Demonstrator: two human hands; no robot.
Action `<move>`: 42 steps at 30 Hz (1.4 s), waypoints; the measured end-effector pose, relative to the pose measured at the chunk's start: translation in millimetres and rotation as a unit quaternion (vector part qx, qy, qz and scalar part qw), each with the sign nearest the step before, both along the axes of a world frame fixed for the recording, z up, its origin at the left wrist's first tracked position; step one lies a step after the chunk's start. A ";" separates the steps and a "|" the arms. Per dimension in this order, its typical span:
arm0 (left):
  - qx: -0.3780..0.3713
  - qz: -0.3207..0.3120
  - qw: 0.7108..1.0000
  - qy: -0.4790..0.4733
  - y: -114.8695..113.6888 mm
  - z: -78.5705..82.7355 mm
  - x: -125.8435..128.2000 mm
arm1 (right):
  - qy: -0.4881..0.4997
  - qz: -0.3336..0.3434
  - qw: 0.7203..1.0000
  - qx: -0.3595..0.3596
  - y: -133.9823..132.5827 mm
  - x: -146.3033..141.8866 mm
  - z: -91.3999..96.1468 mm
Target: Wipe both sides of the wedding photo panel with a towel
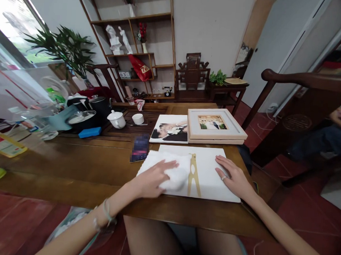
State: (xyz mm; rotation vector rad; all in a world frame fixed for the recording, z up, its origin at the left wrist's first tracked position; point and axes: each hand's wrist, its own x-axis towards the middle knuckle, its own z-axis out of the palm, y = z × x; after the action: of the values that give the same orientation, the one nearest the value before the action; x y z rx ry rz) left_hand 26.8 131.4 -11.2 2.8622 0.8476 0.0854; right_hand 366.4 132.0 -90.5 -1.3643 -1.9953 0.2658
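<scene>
A white rectangular panel (210, 184) lies flat near the table's front edge, with a tan, A-shaped figure (193, 174) at its middle. My left hand (153, 178) presses a bunched white cloth (182, 177) onto the left part of the panel. The index finger is stretched forward and the other fingers bend over the cloth, slightly blurred. On the panel's right side my right hand (232, 176) rests with its fingers apart, wearing a ring and holding nothing. Beneath the cloth, the panel's left part is hidden.
Behind the panel lie a photo print (170, 129) and a stack of framed pictures (216, 124). A phone (140, 148) is left of them. Farther left stand a lidded white cup (116, 119), a blue sponge (89, 132), a pot (82, 117) and several bottles.
</scene>
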 end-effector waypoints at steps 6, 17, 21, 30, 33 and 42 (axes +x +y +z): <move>-0.065 -0.028 0.997 0.026 -62.6 7.8 -9.1 | 0.000 0.002 1.000 0.008 0.0 -0.7 -0.2; 0.022 0.044 0.997 0.062 26.2 -7.0 33.9 | -0.006 0.000 1.000 0.005 -0.2 0.1 0.1; 0.029 0.008 0.997 0.065 7.4 -8.6 51.6 | -0.008 -0.001 1.000 0.003 0.5 0.9 -0.1; -0.048 0.008 0.998 0.037 -52.3 3.1 42.2 | -0.001 0.003 1.000 0.017 0.0 -0.2 0.0; -0.048 0.070 0.996 0.023 -23.6 0.5 49.5 | 0.000 0.004 1.000 0.018 0.2 -0.1 0.2; -0.005 0.062 0.996 0.065 -22.0 -2.9 75.6 | 0.013 0.002 1.000 0.012 -0.8 -0.7 1.9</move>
State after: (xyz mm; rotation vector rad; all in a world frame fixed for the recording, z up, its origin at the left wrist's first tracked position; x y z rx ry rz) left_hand 102.4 109.4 -14.1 2.8298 1.0459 -0.0910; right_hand 365.7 131.1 -88.6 -1.3356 -1.9736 0.2605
